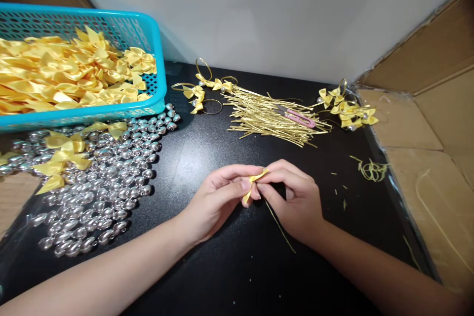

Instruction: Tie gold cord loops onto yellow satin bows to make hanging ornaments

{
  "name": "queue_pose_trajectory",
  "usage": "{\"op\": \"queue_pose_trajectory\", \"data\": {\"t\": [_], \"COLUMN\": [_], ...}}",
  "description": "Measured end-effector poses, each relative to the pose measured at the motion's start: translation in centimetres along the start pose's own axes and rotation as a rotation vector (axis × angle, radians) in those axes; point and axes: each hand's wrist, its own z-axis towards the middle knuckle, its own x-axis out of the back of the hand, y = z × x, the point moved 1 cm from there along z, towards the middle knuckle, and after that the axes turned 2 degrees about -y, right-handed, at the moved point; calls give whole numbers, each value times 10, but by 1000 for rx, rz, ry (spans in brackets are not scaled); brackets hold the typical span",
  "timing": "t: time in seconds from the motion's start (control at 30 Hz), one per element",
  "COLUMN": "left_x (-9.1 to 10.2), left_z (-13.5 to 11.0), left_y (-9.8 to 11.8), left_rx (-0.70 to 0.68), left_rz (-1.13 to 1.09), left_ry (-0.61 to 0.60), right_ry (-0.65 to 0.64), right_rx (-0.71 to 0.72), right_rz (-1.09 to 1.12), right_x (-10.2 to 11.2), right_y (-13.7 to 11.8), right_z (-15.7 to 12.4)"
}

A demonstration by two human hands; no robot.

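A small yellow ribbon bow (253, 181) is pinched between the thumb and fingers of my left hand (218, 197), above the middle of the black table. Right beside it, my right hand (294, 197) is closed, its thumb and fingertips meeting at the bow's edge. A thin gold cord (279, 227) hangs from between my fingers and slants down to the right. It seems to be in my right fingertips. Part of the bow is hidden by my fingers, so I cannot make out how the cord runs through it.
A turquoise basket (160, 59) of yellow bows stands at the back left. Silver beads (111, 177) spread in front of it, with several bows on top. Gold cords (255, 118) lie behind my hands under pink snips (299, 118). Bow-and-bead loops (351, 111) sit nearby; cardboard (407, 118) borders the right.
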Motion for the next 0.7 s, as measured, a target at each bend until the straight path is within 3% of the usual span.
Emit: {"op": "queue_pose_trajectory", "data": {"t": [0.3, 0.57, 0.7], "left_x": [2, 5, 0], "left_z": [-1, -3, -3], "left_y": [-1, 16, 18], "left_rx": [-71, -155, -157], "left_rz": [142, 569, 568], "left_ry": [27, -21, 0], "right_ry": [18, -36, -82], "right_rx": [-29, -48, -76], "right_rz": [-10, -22, -18], "right_x": [-1, -2, -2], "right_y": [1, 2, 3], "right_z": [2, 3, 2]}}
